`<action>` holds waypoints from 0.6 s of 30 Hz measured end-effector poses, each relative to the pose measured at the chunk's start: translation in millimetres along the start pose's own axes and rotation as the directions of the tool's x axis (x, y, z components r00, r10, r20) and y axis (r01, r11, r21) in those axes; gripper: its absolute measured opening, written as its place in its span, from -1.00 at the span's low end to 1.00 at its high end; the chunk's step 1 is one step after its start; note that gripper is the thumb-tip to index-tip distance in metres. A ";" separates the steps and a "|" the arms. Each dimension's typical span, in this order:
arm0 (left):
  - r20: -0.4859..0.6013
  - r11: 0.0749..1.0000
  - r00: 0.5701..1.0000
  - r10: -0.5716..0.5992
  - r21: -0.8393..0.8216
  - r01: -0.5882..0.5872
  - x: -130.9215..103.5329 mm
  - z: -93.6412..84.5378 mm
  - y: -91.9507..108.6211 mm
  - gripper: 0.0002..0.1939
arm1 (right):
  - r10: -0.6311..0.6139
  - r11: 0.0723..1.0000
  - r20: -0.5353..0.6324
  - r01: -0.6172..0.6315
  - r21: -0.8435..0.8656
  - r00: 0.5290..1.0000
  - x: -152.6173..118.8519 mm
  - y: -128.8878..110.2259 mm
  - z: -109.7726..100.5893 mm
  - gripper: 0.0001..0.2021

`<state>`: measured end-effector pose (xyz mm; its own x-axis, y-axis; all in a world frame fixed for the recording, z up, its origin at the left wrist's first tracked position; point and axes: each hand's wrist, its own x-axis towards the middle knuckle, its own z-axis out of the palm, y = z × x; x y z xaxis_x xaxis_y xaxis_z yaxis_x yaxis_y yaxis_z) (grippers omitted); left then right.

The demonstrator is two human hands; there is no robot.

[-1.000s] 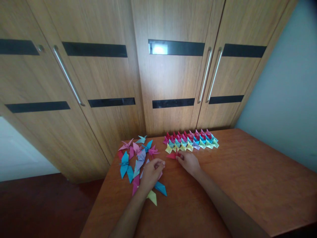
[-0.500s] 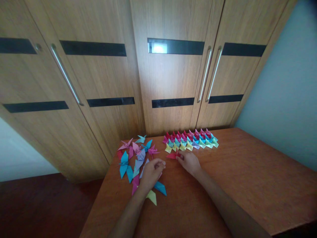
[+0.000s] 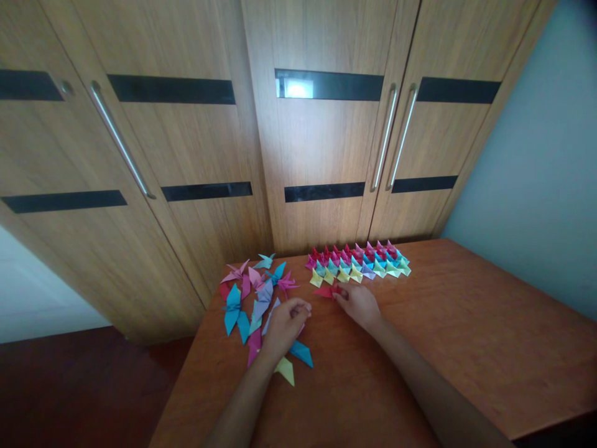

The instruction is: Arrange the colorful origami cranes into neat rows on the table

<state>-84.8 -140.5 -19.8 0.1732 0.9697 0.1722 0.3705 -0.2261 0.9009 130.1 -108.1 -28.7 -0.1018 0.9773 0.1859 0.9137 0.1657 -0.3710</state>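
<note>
A red origami crane [image 3: 325, 292] sits at the fingertips of my right hand [image 3: 361, 305], pinched on its right side just in front of the neat rows. My left hand [image 3: 285, 323] is over the loose cranes with its fingers curled together; no paper shows between them. Around it lie a lilac crane [image 3: 264, 297], a blue crane [image 3: 232, 306], a magenta crane [image 3: 286, 282] and a pale yellow piece of folded paper [image 3: 285, 371]. Part of this loose group is hidden under my left hand and wrist.
Rows of small folded cranes [image 3: 357, 272], in red, pink, blue, green and yellow, stand close together at the back of the wooden table [image 3: 466, 336]. Behind it rises a wooden wardrobe [image 3: 321, 143] with metal handles. A pale wall [image 3: 536, 186] borders the right side.
Almost nothing differs. The view has shifted very slightly, and both hands keep their places, the right still on the red crane.
</note>
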 end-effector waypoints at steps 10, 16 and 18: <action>0.013 1.000 1.000 0.006 0.012 -0.006 -0.9 0.0 0.0 -0.79 | 0.011 1.000 0.028 -0.010 -0.011 1.000 0.2 -1.5 -6.0 -0.83; 0.021 0.999 1.000 0.022 0.030 -0.023 -0.2 0.0 -2.9 -0.80 | -0.022 0.999 0.020 0.023 -0.026 1.000 0.4 -0.6 -9.2 -0.84; 0.021 0.999 0.999 0.030 0.038 -0.031 -0.1 -0.2 -3.8 -0.81 | -0.030 0.999 0.022 0.031 -0.031 0.999 0.7 -0.2 -9.8 -0.84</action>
<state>-86.4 -139.8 -23.2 0.2034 0.9603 0.1912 0.3990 -0.2596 0.8794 133.7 -108.8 -19.6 -0.1382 0.9745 0.1769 0.9219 0.1918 -0.3365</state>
